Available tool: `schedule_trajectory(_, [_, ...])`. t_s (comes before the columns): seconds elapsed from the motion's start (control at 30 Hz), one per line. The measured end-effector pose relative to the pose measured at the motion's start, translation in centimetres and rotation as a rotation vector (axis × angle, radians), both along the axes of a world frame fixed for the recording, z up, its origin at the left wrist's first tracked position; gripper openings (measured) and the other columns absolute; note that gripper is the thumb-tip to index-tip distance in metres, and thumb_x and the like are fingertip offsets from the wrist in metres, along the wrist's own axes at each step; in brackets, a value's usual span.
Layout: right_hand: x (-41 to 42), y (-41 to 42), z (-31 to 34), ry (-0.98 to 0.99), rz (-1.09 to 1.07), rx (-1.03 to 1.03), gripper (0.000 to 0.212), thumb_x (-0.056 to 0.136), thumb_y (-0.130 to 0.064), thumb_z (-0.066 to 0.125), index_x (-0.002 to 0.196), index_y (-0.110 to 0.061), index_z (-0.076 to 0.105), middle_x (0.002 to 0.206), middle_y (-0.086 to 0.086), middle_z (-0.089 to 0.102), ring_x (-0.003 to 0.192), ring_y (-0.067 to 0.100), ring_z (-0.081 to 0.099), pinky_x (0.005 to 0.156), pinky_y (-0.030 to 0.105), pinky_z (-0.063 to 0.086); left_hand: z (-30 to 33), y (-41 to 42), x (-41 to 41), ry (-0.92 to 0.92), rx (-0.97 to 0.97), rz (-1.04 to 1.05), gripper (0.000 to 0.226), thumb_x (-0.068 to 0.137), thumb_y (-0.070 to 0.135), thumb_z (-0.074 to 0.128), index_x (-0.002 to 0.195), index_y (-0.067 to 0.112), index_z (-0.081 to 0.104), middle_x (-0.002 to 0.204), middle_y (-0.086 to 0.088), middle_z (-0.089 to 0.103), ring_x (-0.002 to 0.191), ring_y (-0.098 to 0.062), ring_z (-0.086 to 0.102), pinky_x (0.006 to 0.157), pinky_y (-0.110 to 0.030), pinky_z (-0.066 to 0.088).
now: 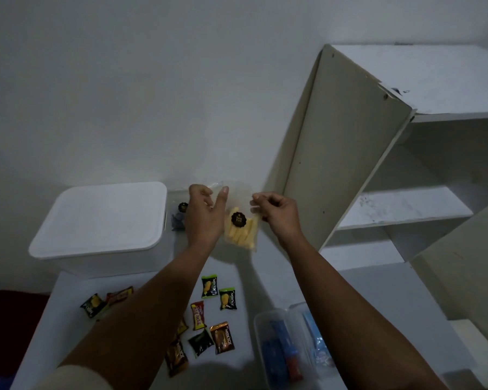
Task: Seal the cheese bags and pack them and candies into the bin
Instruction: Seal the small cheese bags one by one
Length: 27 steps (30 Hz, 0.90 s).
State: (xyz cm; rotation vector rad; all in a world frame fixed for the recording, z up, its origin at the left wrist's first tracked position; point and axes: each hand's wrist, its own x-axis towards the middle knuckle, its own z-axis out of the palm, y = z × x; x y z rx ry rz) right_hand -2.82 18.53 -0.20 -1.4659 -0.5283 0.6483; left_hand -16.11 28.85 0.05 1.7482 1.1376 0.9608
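Note:
I hold a clear cheese bag (240,230) with yellow sticks and a dark round sticker up above the white table (68,327). My left hand (204,212) pinches the bag's top left edge, thumb raised. My right hand (276,213) pinches the top right corner. A second bag (178,213) with a dark sticker stands behind my left hand, partly hidden. The white bin (102,223) sits at the left with its lid on. Several candy packets lie on the table, among them two green ones (210,286) and a brown one (222,337).
A clear plastic box (285,347) holding blue items sits at the table's lower right. A white open shelf unit (400,206) stands to the right, its side panel close to my right hand. A white wall fills the background.

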Motion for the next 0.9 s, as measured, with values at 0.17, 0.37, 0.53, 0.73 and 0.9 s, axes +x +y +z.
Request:
schedule_trajectory(0.17, [-1.4, 0.2, 0.6, -0.083, 0.184, -0.003, 0.019, 0.094, -0.021, 0.074, 0.103, -0.005, 0.079, 0.098, 0.009, 0.080, 0.093, 0.018, 0.075, 0.072, 0.022, 0.057, 0.3, 0.0, 1.0, -0.216, -0.434, -0.334, 0.040, 0.103, 0.038, 0.051, 0.074, 0.012, 0.057, 0.060, -0.006, 0.052, 0.057, -0.019, 0.050, 0.066, -0.034, 0.046])
schedule_trajectory(0.37, [-1.7, 0.5, 1.0, -0.056, 0.205, -0.044, 0.021, 0.093, -0.029, 0.075, 0.095, -0.010, 0.081, 0.092, 0.012, 0.079, 0.088, 0.019, 0.074, 0.079, 0.034, 0.059, 0.7, 0.3, 0.9, -0.206, -0.493, -0.407, 0.035, 0.102, 0.023, 0.051, 0.071, 0.009, 0.057, 0.059, -0.008, 0.051, 0.054, -0.017, 0.053, 0.067, -0.032, 0.049])
schedule_trajectory(0.53, [-1.1, 0.7, 1.2, 0.015, 0.210, -0.076, 0.014, 0.093, -0.013, 0.072, 0.095, 0.001, 0.076, 0.083, 0.009, 0.076, 0.077, 0.011, 0.072, 0.067, 0.023, 0.056, 0.4, 1.1, 0.8, -0.063, -0.355, -0.510, 0.036, 0.103, 0.013, 0.044, 0.068, 0.008, 0.052, 0.059, -0.007, 0.046, 0.055, -0.018, 0.048, 0.064, -0.032, 0.044])
schedule_trajectory(0.73, [-0.2, 0.9, 1.2, 0.065, 0.261, -0.134, 0.011, 0.093, -0.010, 0.070, 0.091, 0.000, 0.075, 0.079, 0.008, 0.075, 0.073, 0.017, 0.073, 0.072, 0.033, 0.061, -0.3, 2.2, 0.8, 0.121, -0.193, -0.628, 0.035, 0.101, 0.017, 0.043, 0.071, 0.003, 0.054, 0.063, -0.002, 0.054, 0.060, -0.017, 0.051, 0.068, -0.035, 0.044])
schedule_trajectory(0.9, [0.0, 1.2, 0.9, 0.084, 0.251, -0.156, 0.018, 0.092, -0.004, 0.067, 0.096, 0.013, 0.068, 0.079, 0.015, 0.072, 0.071, 0.023, 0.072, 0.072, 0.037, 0.062, -0.1, 2.3, 0.6, 0.211, -0.069, -0.668, 0.031, 0.097, 0.012, 0.046, 0.068, 0.009, 0.055, 0.065, -0.004, 0.055, 0.063, -0.018, 0.053, 0.066, -0.034, 0.044])
